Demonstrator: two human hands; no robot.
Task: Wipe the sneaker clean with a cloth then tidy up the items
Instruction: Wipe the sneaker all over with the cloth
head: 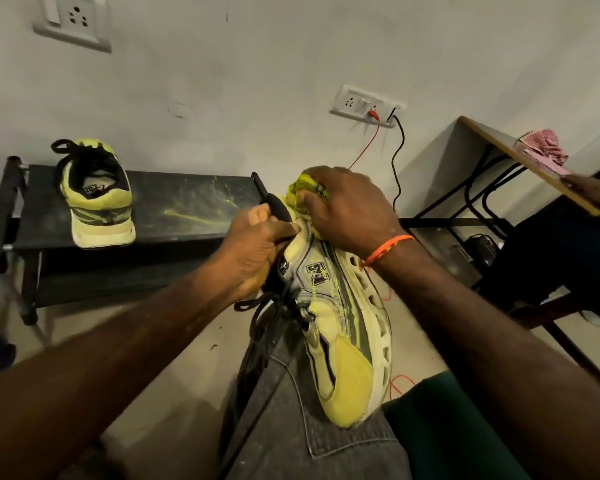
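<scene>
A yellow-green and grey sneaker [343,327] lies on its side on my grey-trousered thigh, toe toward me, black laces hanging down. My left hand [257,247] grips its collar at the heel end, fingers curled into the opening. My right hand [347,209] holds a bunched yellow-green cloth [300,194] pressed against the sneaker's heel. The matching second sneaker [96,199] stands on a low black rack at the left, heel toward me.
The black shoe rack [187,206] with yellow streaks stands against the wall. A desk [520,157] at the right carries a pink checked cloth [542,147], and another person's hand rests on its edge. Red and black cables [395,161] hang from a wall socket.
</scene>
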